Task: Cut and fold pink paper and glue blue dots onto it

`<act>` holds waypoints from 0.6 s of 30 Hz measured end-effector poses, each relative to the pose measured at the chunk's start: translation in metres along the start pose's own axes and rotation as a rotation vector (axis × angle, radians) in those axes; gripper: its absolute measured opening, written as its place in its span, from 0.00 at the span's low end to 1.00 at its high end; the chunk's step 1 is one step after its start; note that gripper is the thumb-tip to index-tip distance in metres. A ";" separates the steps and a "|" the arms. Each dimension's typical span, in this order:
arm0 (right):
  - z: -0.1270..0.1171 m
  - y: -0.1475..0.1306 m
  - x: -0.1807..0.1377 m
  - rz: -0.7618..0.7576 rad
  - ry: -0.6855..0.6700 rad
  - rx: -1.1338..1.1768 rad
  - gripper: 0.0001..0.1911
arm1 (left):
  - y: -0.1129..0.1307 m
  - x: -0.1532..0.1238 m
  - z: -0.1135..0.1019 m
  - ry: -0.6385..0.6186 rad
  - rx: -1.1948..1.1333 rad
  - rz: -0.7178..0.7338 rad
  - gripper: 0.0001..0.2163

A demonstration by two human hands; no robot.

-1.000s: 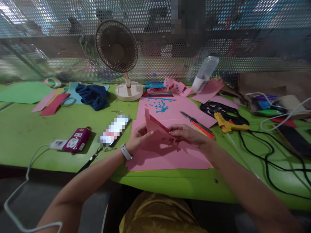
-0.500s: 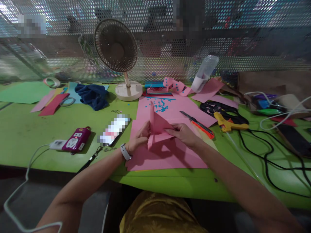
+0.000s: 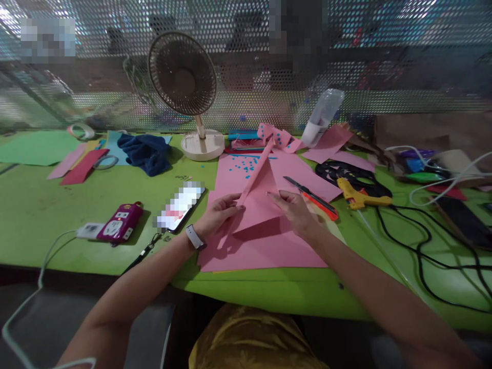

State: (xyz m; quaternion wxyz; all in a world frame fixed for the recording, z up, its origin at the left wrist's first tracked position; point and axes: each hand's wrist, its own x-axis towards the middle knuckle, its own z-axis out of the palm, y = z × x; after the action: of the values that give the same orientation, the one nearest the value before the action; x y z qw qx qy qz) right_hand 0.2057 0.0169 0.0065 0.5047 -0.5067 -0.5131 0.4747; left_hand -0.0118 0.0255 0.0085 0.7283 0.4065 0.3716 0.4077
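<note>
Between my hands is a piece of pink paper (image 3: 259,205), held just above larger pink sheets (image 3: 269,251) on the green table. One edge of it is rolled or folded into a narrow strip that slants up and away. My left hand (image 3: 223,214) pinches this strip between thumb and fingers. With thumb and fingertips, my right hand (image 3: 294,210) grips the flat part at its right edge. Small blue paper dots (image 3: 246,165) lie scattered on the pink sheet beyond. An orange and black utility knife (image 3: 313,199) rests just past my right hand.
Left of my hands lie a phone (image 3: 180,206) and a purple power bank (image 3: 122,223) with a white cable. A fan (image 3: 202,145) stands at the back. To the right are a yellow glue gun (image 3: 361,195), black cables (image 3: 423,246) and a clear plastic bottle (image 3: 323,115).
The pink paper has turned: its rolled edge stood nearly upright and now slants away to the right, with more of the flat part facing me. Both hands have shifted slightly with it.
</note>
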 end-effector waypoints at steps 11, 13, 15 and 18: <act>0.005 -0.005 -0.002 0.311 -0.146 0.190 0.20 | 0.011 0.005 -0.008 -0.025 -0.040 -0.102 0.13; 0.007 -0.004 0.000 0.258 -0.081 0.134 0.21 | 0.006 0.002 -0.004 -0.073 -0.057 -0.113 0.18; 0.007 -0.003 0.000 0.227 -0.083 0.061 0.21 | 0.004 -0.001 0.000 -0.084 -0.031 -0.127 0.15; 0.005 -0.003 -0.001 0.194 -0.157 0.027 0.21 | 0.005 -0.002 0.004 0.040 -0.011 -0.171 0.15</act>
State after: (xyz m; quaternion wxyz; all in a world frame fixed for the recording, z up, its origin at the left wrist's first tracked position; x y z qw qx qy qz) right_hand 0.2002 0.0159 0.0091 0.4214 -0.5084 -0.4930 0.5665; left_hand -0.0102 0.0245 0.0150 0.7553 0.3611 0.4170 0.3540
